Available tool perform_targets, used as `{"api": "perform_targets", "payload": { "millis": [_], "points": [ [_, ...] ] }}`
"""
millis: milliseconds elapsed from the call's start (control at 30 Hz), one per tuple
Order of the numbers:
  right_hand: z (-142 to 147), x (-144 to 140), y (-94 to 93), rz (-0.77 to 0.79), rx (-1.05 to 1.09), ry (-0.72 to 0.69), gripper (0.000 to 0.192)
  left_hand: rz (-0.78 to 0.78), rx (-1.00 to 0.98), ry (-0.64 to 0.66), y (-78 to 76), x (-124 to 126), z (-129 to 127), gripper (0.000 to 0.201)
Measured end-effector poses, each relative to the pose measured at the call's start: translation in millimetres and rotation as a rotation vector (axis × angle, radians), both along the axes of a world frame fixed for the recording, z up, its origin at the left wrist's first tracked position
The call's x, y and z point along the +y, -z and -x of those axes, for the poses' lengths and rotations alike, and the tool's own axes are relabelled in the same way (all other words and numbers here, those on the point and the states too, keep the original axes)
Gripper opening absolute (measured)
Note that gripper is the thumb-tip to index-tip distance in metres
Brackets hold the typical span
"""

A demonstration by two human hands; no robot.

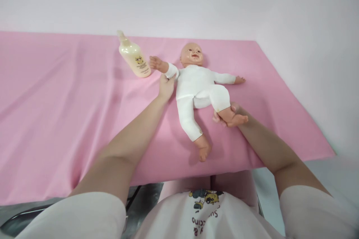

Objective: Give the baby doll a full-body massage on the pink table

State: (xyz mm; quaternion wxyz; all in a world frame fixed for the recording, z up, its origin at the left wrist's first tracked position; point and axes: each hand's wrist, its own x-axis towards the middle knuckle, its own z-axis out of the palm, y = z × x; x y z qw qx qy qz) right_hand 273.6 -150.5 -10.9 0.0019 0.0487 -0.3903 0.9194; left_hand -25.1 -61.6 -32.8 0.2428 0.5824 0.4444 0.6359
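Observation:
A baby doll (pixel 193 82) with a white cloth body lies on its back, head toward the wall. My left hand (pixel 167 86) is closed around the doll's upper arm at the left, and that arm is raised off the cloth. With my right hand (pixel 221 116) I grip the lower leg on the right side from beneath; the leg is bent and lifted. Part of my right hand is hidden behind the leg. The doll's other leg lies stretched toward me, and its other arm reaches out to the right.
A pale yellow pump bottle (pixel 135 58) stands left of the doll, close to its raised hand. Pink cloth (pixel 84 104) with some folds covers the table, whose far edge meets a white wall (pixel 140 0). The table's right edge slants down toward me.

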Motion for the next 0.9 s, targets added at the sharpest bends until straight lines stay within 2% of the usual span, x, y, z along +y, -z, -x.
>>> {"api": "perform_targets", "payload": {
  "millis": [100, 200, 267, 367, 533, 667, 767, 900],
  "points": [
    [6.2, 2.9, 0.6, -0.112, 0.152, 0.276, 0.053, -0.017, 0.100, 0.073, -8.2, -12.4, -4.9, 0.033],
    [13.6, 4.7, -3.4, -0.109, 0.015, 0.580, 0.046, -0.073, 0.218, 0.194, -20.4, -23.9, -9.9, 0.030],
    [16.0, 5.1, -6.4, -0.088, -0.115, 0.659, 0.047, -0.083, 0.264, 0.234, -28.4, -29.0, -11.8, 0.030],
    [16.7, 4.8, -9.8, -0.066, -0.216, 0.691, 0.055, -0.063, 0.275, 0.247, -36.0, -32.5, -12.4, 0.028],
    [17.5, 2.2, -11.7, -0.085, -0.212, 0.707, 0.049, -0.081, 0.301, 0.242, -36.4, -33.9, -12.0, 0.027],
    [15.6, -3.0, -12.2, -0.135, -0.112, 0.656, 0.038, -0.048, 0.218, 0.174, -30.3, -31.8, -12.2, 0.030],
    [11.1, -8.0, -15.9, -0.165, -0.061, 0.483, 0.044, -0.013, 0.092, 0.130, -21.9, -23.2, -9.5, 0.032],
    [8.2, -11.0, -22.1, -0.120, -0.040, 0.170, 0.059, 0.047, -0.059, 0.074, -6.5, -3.7, -0.7, 0.034]
  ]
}}
